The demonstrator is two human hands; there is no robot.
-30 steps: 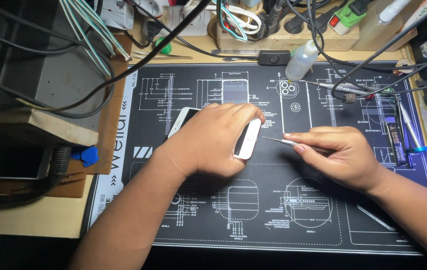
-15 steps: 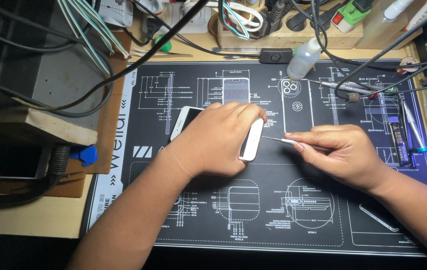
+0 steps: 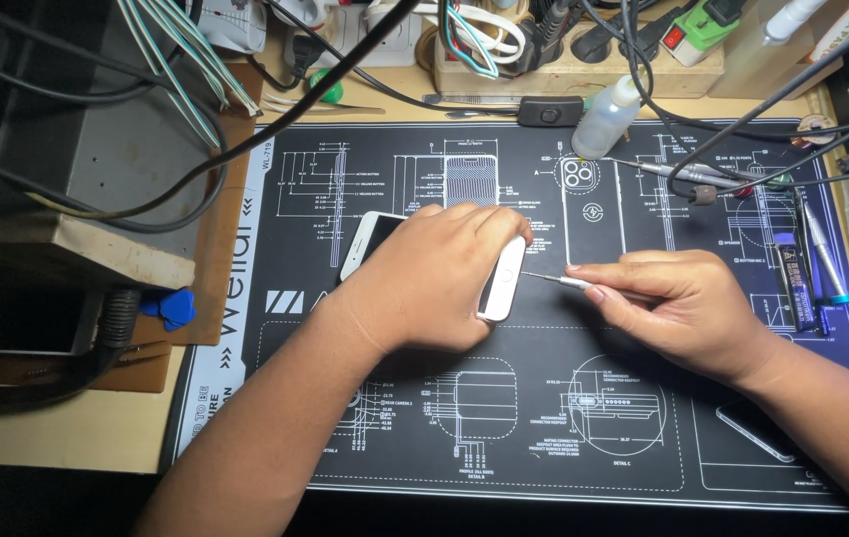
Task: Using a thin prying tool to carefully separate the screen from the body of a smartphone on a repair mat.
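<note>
White phone (image 3: 500,288) lies on the black mat (image 3: 643,438), pinned under the left hand (image 3: 434,278), fingers curled over it. Right hand (image 3: 683,303), just beside, pinches a thin tool (image 3: 554,280), tip at the phone's lower end.

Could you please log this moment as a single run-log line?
left hand: holds white phone on mat | right hand: grips screwdriver, tip at phone's bottom edge | squeeze bottle: upright at mat's top edge

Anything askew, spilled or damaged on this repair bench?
Nothing spilled or visibly broken. The white phone lies slanted on the black mat under the left hand, while the right hand points a thin screwdriver at its bottom edge. Cables drape untidily across the bench.
</note>
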